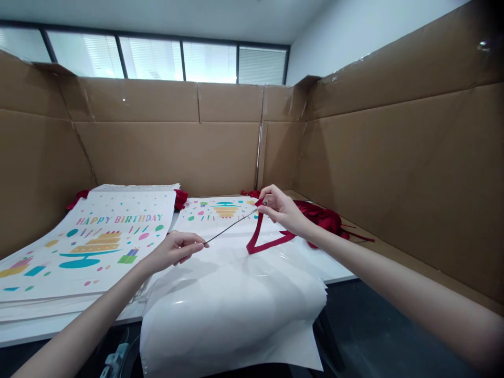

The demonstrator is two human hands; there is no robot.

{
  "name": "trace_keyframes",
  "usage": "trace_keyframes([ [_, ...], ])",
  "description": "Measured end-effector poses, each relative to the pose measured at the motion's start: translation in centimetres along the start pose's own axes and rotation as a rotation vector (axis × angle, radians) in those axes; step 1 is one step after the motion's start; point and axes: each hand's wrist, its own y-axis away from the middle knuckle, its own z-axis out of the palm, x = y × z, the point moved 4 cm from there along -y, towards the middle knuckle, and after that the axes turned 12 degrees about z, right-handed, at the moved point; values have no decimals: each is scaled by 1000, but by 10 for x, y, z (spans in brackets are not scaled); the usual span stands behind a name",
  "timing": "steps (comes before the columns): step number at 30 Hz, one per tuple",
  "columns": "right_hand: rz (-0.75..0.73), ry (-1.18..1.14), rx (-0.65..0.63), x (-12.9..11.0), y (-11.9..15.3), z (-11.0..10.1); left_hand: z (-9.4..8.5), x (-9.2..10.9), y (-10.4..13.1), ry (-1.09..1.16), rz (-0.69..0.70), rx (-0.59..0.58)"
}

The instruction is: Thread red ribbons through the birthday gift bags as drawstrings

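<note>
My left hand point(179, 248) pinches one end of a thin dark rod point(232, 224) between thumb and fingers. The rod slants up to my right hand point(277, 205), whose closed fingertips grip a dark red ribbon point(271, 244) at the rod's far end. I cannot tell whether the ribbon is fastened to the rod. From those fingers the ribbon drops, folds sharply and runs right toward a heap of red ribbons point(321, 219). Beneath both hands lies a glossy white plastic sheet point(236, 310), its near part curling over the table edge.
At left rises a stack of printed "Happy Birthday" sheets point(129, 205), with red ribbon bunched behind it. Another printed sheet point(205, 210) lies behind my hands. Tall cardboard walls point(165, 152) enclose the back and sides. A light blue object point(115, 362) sits below the table edge.
</note>
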Motion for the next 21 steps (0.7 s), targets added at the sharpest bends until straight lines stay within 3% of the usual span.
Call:
trace_keyframes([
  [10,9,92,-35,8,1,10,-6,9,17,-98,-10,32],
  [13,-7,134,15,12,-2,13,-9,13,18,-159,14,29],
  [18,-7,143,201,15,-11,16,-11,26,-1,-208,21,-44],
  [21,12,111,138,13,-15,29,-8,36,-19,-213,34,-45],
])
